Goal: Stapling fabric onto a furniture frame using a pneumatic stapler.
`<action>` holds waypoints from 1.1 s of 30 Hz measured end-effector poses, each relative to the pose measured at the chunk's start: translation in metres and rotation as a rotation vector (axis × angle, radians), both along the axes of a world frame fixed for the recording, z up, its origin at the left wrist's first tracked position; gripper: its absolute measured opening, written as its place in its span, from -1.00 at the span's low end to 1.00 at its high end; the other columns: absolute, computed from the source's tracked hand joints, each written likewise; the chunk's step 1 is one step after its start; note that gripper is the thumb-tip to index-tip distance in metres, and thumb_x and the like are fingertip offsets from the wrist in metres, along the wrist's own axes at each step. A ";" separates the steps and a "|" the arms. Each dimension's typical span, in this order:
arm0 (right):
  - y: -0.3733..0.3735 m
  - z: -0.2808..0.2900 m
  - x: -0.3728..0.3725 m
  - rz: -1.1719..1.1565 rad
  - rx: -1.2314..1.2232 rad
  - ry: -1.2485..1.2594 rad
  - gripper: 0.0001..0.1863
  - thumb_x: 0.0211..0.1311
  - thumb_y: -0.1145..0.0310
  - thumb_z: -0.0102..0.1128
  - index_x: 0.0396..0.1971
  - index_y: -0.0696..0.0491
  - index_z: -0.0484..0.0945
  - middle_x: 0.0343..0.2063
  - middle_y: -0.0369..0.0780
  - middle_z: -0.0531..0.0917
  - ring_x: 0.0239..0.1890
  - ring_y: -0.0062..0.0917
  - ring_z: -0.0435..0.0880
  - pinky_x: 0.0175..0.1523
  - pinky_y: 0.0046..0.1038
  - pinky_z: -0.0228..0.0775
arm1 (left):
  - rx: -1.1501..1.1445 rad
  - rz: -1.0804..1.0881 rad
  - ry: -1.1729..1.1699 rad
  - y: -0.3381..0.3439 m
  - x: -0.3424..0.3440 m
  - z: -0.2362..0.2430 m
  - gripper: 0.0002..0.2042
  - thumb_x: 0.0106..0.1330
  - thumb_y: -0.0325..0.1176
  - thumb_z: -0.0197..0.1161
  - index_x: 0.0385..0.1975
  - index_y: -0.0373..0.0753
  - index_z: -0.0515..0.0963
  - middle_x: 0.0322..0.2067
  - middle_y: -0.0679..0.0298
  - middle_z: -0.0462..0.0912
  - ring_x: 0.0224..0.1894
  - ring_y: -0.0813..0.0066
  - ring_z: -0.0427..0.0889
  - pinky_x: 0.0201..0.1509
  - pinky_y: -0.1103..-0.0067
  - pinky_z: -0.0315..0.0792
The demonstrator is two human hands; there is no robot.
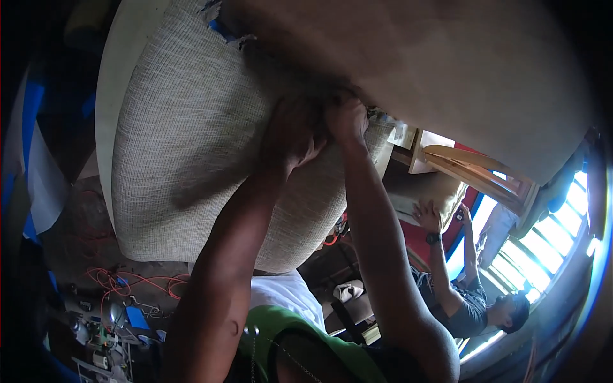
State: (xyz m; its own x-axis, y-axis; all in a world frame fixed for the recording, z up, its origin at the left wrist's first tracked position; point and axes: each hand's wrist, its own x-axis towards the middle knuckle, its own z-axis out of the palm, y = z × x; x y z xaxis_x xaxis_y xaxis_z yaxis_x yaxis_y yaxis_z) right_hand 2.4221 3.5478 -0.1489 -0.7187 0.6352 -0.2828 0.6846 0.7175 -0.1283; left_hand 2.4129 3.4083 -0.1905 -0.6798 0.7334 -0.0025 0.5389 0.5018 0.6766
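Note:
A large padded furniture piece, covered in beige woven fabric (185,121), fills the middle. Over it hangs a broad, smooth tan sheet or panel (472,76), meeting the fabric in a dark crease. My left hand (292,133) lies in shadow against the fabric at that crease, its fingertips hidden. Close beside it, my right hand (347,120) is curled into a fist at the crease; whatever lies inside it cannot be made out. Frayed fabric with a blue scrap (220,29) shows at the top edge of the padding.
To the right, a co-worker (469,306) in a dark shirt has hands near a light padded piece (428,191). Wooden frame parts (479,169) stand behind, near bright slatted windows (543,249). Orange hose (147,281) and assorted tools (102,338) lie on the floor at lower left.

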 end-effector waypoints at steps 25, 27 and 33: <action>-0.010 0.018 0.024 0.461 0.036 0.081 -0.74 0.26 0.27 0.17 -0.11 0.03 0.57 -0.16 -0.10 0.63 0.00 -0.13 0.59 0.08 -0.06 0.38 | -0.119 -0.005 0.153 0.008 0.007 -0.008 -0.51 0.20 -0.09 0.18 0.07 -0.25 0.54 0.16 0.10 0.54 0.36 0.22 0.34 0.52 0.15 -0.04; -0.005 0.013 0.020 0.400 -0.022 -0.105 -0.67 0.28 0.27 0.13 0.01 0.03 0.53 -0.08 -0.11 0.63 0.08 -0.17 0.56 0.13 -0.09 0.36 | -0.150 -0.025 0.028 0.009 0.005 -0.003 -0.38 0.23 -0.02 0.18 0.24 -0.25 0.42 0.27 0.10 0.45 0.42 0.26 0.26 0.54 0.16 -0.08; 0.019 -0.040 0.032 0.634 0.310 0.076 -0.53 0.35 0.08 -0.07 0.10 0.02 0.52 0.06 -0.08 0.62 0.09 -0.15 0.58 0.19 0.03 0.28 | -0.101 0.021 0.111 0.015 0.011 -0.005 -0.31 0.19 0.00 0.25 0.30 -0.25 0.36 0.25 0.10 0.44 0.36 0.23 0.30 0.52 0.18 -0.04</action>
